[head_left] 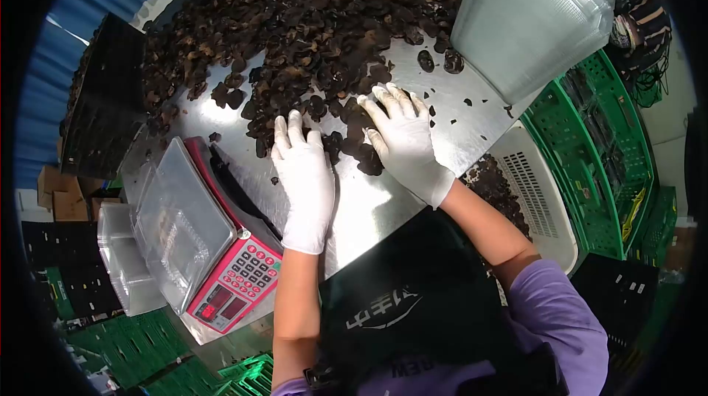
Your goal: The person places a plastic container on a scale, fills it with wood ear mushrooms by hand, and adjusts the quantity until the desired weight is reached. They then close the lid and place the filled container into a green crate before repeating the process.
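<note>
Both my hands wear white gloves and rest at the near edge of a big heap of dark, flat wood ear mushrooms [317, 20] on a metal table [369, 208]. My left hand [302, 167] points forward, fingers stretched out and touching the nearest mushrooms. To its right, my right hand [405, 134] lies with fingers extended and thumb apart, against a small cluster of mushrooms [359, 134] between the two hands. Neither hand grips anything that I can see. Some mushrooms are hidden under the fingertips.
A pink digital scale [240, 274] with a clear plastic tray [181, 223] stands left. Stacked clear containers [531, 20] stand at the table's right. Beyond the right edge are a white basket [542, 189] holding dark bits and green crates [590, 145]. A black crate [103, 101] stands far left.
</note>
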A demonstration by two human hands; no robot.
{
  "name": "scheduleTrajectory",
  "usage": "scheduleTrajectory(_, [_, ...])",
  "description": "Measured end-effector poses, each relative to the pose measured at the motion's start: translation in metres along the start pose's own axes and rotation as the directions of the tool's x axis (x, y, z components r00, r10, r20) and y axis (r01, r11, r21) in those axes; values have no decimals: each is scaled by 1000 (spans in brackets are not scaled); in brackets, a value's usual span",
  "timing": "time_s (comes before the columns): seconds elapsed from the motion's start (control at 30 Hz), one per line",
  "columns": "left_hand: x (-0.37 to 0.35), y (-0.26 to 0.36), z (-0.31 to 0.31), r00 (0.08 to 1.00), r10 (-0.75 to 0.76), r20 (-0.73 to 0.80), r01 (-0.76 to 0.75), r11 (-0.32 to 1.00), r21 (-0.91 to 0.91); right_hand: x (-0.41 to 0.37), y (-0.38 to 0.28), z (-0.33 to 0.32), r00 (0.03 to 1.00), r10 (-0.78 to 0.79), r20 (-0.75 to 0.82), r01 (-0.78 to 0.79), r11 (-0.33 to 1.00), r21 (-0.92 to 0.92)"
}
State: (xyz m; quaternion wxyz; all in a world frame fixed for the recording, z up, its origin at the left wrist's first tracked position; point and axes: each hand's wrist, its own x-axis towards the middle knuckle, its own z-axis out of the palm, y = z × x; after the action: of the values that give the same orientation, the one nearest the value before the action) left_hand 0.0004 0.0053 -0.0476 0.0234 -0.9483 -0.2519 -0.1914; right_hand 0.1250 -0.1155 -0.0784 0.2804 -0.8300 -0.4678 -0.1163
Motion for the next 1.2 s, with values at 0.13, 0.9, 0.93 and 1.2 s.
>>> scheduleTrajectory(0.13, [-16,-5,-9,998,22,-62,-28,996,-86,-10,17,-7,999,18,-47,-18,1000,-7])
scheduleTrajectory(0.9, [-6,-17,-3,967,-241,85,239,970,41,-1,-17,0,996,-87,29,83,992,98])
scheduleTrajectory(0.93, [1,-18,-3,959,-229,166,214,972,100,-3,-20,1,992,-106,69,101,992,73])
scheduleTrajectory(1.2, [-28,-28,-21,930,-301,-211,224,919,-325,-9,-28,5,970,-242,-14,242,961,132])
